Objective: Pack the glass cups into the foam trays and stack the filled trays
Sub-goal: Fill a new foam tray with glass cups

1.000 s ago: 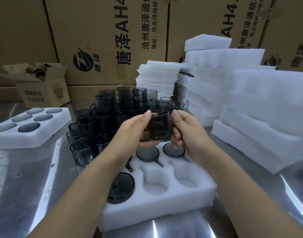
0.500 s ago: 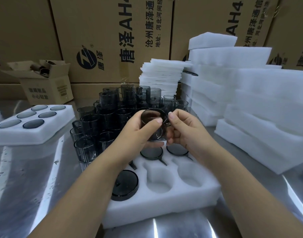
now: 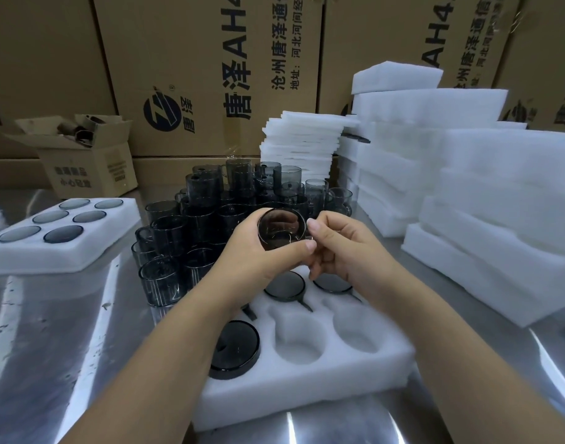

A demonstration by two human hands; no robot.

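Head view shows the steel table (image 3: 50, 347) with the foam tray (image 3: 306, 389) at its near middle, and behind it the loose cups (image 3: 191, 225). You hold the glass cup (image 3: 281, 229) above the tray's far row. Your left hand (image 3: 252, 251) wraps it, thumb across the near side, while your right hand (image 3: 345, 248) pinches its right edge, seemingly at the handle. The near-middle pocket (image 3: 298, 344) and near-right pocket (image 3: 358, 334) look free. Seating comes next, I judge: turn the cup to match the seated cups (image 3: 234, 347), aim its handle at the pocket's slot, lower it straight and press gently so glass never knocks glass.
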